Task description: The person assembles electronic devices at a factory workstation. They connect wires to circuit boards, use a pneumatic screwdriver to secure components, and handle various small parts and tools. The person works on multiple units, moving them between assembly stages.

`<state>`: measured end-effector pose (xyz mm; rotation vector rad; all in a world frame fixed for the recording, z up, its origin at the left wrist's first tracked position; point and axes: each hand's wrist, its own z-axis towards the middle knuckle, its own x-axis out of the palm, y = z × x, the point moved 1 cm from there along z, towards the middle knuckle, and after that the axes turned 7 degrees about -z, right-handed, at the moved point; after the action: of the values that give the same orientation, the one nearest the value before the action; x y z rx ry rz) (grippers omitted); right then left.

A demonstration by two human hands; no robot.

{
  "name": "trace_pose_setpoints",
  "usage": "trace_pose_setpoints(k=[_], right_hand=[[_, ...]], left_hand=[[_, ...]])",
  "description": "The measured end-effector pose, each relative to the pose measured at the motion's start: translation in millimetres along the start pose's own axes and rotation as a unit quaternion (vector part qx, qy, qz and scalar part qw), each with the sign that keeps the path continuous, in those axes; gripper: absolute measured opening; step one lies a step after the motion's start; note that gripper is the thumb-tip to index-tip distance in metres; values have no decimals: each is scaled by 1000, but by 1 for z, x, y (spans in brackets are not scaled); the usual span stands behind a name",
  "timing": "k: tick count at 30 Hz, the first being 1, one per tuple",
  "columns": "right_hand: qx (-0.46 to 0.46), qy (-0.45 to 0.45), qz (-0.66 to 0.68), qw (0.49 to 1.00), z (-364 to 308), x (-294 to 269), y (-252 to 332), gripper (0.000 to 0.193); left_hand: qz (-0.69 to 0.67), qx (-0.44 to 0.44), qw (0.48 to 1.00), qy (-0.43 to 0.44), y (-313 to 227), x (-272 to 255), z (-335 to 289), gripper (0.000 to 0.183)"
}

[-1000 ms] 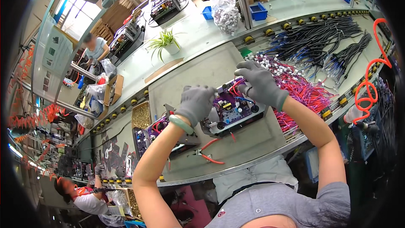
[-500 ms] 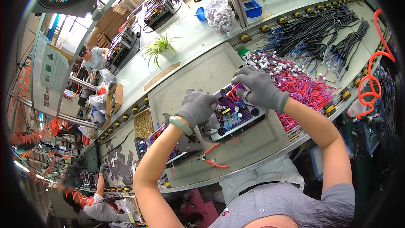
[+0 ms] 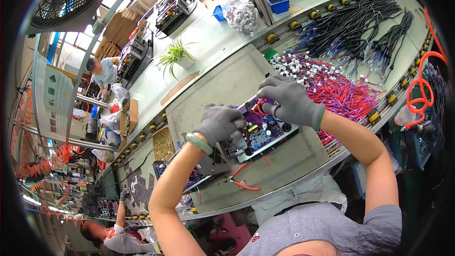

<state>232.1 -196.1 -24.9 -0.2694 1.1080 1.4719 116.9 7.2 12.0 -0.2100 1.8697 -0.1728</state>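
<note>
A purple circuit board (image 3: 268,135) in an open metal housing lies in front of me, tilted a little. Over its left end my left hand (image 3: 219,122), in a grey glove, has its fingers curled; what they hold is hidden. At the far right corner my right hand (image 3: 288,98), gloved too, closes its fingers where a few red wires (image 3: 258,107) run under them. Red-handled cutters (image 3: 244,183) lie just below the board. Left of it, partly behind my left forearm, sits a second board unit (image 3: 195,175).
Red and purple wires (image 3: 343,99) with white connectors are heaped at the right, black cables (image 3: 346,28) beyond. A box of small parts (image 3: 162,144) stands left. A potted plant (image 3: 176,57) and a bag of parts (image 3: 238,14) are farther back. Two people work at the left.
The view has shifted slightly. My left hand's fingers have moved a little over the board's left end; the right hand stays at the red wires.
</note>
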Motion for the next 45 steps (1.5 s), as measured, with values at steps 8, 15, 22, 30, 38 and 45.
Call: trace_pose_setpoints(k=[8,15,22,30,38,45], right_hand=[[3,-7,-13,1000,3,2,1,16],[3,33,-12,999,0,4,2,17],[-47,-72,-74,994,5,-10,44,16],[45,46,15,998,20,66,80,13],[-36,42,-237,970,42,86,64,10],[-58,99,-237,965,42,90,69,8]], left_hand=[[5,-100,991,86,-6,-13,15,43],[-506,-143,844,-106,19,-7,-22,34],[-138,31,947,-288,1,12,-71,12],[-171,-85,919,-344,8,22,-67,17],[-300,-129,895,-303,29,37,-63,40],[-227,-154,955,-114,14,39,-73,48]])
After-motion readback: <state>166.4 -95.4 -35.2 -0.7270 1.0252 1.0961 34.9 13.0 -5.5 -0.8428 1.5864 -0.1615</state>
